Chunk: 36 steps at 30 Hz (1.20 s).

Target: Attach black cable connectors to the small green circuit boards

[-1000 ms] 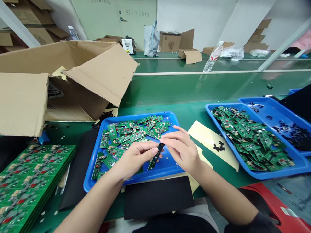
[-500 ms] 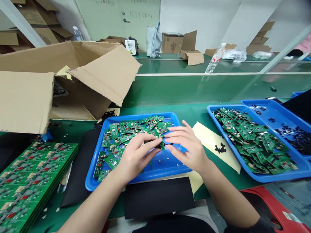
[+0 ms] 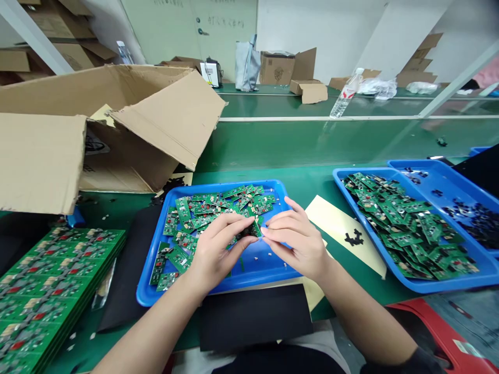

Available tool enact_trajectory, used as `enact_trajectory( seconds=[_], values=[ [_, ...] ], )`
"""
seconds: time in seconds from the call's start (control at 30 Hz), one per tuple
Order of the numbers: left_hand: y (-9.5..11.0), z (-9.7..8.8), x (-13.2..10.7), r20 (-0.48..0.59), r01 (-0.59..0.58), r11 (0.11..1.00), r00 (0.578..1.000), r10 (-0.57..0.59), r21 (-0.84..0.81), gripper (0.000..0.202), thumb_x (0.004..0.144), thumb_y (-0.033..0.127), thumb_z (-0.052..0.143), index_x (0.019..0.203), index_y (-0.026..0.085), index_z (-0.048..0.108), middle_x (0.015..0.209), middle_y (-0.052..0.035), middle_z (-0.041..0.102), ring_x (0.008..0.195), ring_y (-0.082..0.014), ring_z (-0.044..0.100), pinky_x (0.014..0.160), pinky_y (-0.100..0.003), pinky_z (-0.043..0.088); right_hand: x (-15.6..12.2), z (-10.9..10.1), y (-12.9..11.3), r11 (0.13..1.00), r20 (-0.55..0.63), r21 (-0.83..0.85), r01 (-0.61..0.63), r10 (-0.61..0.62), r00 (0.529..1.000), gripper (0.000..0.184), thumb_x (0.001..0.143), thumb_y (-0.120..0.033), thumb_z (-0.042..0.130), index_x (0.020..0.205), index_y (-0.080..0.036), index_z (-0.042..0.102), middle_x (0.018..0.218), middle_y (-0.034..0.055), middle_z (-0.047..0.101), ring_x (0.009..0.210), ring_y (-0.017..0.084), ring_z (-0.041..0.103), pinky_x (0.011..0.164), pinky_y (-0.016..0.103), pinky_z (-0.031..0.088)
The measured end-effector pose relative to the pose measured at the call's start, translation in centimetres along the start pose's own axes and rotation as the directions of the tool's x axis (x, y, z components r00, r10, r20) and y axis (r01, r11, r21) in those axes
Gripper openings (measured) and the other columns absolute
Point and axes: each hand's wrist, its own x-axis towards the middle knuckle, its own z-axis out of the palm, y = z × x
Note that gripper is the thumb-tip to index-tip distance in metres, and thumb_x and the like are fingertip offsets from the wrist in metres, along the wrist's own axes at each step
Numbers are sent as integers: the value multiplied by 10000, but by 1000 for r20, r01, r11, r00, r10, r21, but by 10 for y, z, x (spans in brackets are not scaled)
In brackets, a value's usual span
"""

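Over the near blue tray (image 3: 146, 280), my left hand (image 3: 212, 246) pinches a small green circuit board (image 3: 256, 227) between thumb and fingers. My right hand (image 3: 302, 241) is closed at the board's right edge, thumb and forefinger pressed together. Whatever those right fingertips grip is hidden. Beneath and behind my hands, loose circuit boards (image 3: 202, 208) lie heaped in the tray's left and back. A few tiny pale bits are scattered on the tray's bare floor near my right hand.
Stacked uncut board panels (image 3: 58, 275) stand at left, below an open cardboard box (image 3: 163, 114). To the right, yellow paper (image 3: 331, 223) carries black parts (image 3: 354, 238). Beyond it are a blue tray of boards (image 3: 421, 228) and another with black parts (image 3: 483, 223). A bottle (image 3: 346, 93) stands behind.
My right hand has moved slightly left and down, its fingers closing in against the board's edge. A small black piece at its fingertips no longer shows. My left hand still holds the board.
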Motion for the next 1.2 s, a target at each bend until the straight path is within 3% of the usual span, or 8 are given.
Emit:
enact_trajectory(
  seconds=[0.13, 0.27, 0.4, 0.6, 0.7, 0.9, 1.07, 1.2],
  values=[
    [-4, 0, 1, -50, 105, 993, 993, -108, -57, 272, 808, 184, 634, 1076, 189, 593, 939, -54, 633, 816, -152, 631, 718, -284, 562, -1, -3, -1, 999, 72, 29, -22, 20, 997, 108, 812, -191, 609, 903, -231, 651, 815, 11, 681, 806, 160, 649, 1068, 539, 300],
    [-5, -2, 2, -102, 72, 997, 992, -74, -21, 276, 778, 190, 672, 1041, 198, 588, 932, -52, 643, 865, -174, 631, 756, -314, 558, -1, -7, -3, 916, 30, 322, -240, 244, 969, 165, 853, -329, 563, 949, -219, 640, 863, 39, 701, 836, 179, 664, 1041, 517, 347],
    [-3, -2, 2, -82, -32, 999, 996, 33, 19, 269, 785, 184, 666, 1036, 210, 572, 928, -44, 655, 846, -164, 644, 750, -295, 558, -1, -8, -1, 608, 285, 620, -497, 415, 864, 393, 876, -533, 460, 933, -200, 660, 851, 58, 722, 836, 186, 683, 923, 418, 478],
    [0, -4, 3, -100, -79, 996, 992, 83, 44, 276, 790, 175, 659, 1039, 219, 549, 931, -42, 661, 849, -169, 658, 737, -302, 571, 1, -10, 4, 149, 572, 765, -626, 290, 767, 458, 817, -533, 560, 1057, -154, 650, 798, 74, 731, 802, 198, 693, 807, 381, 534],
    [0, -6, 4, -110, -108, 992, 987, 114, 59, 308, 766, 144, 679, 1035, 211, 545, 937, -47, 658, 853, -167, 659, 744, -302, 574, 4, -15, 9, 171, 497, 794, -583, 370, 785, 405, 781, -478, 617, 1040, -171, 667, 809, 66, 728, 854, 209, 687, 841, 381, 527],
    [-2, -4, 1, -94, -126, 990, 987, 132, 65, 278, 781, 159, 665, 1029, 219, 553, 947, -45, 665, 855, -166, 663, 744, -303, 578, 4, -18, 15, 416, 203, 776, -474, 546, 813, 359, 840, -486, 506, 916, -189, 694, 774, 69, 719, 833, 224, 685, 813, 410, 540],
    [-3, 2, -3, -74, -169, 985, 982, 171, 36, 301, 783, 134, 661, 1052, 213, 552, 968, -58, 652, 866, -158, 654, 760, -303, 580, 0, -9, 4, 519, 454, 555, -651, 467, 759, 278, 827, -437, 582, 885, -184, 681, 826, 50, 715, 792, 177, 672, 760, 336, 536],
    [-4, 3, -4, -77, -152, 988, 985, 155, 38, 317, 770, 128, 676, 1052, 210, 557, 975, -54, 648, 867, -152, 648, 761, -291, 576, -1, -2, -4, 461, 499, 533, -710, 507, 703, 213, 788, -366, 637, 852, -163, 642, 784, 44, 699, 754, 162, 665, 695, 293, 533]
  ],
)
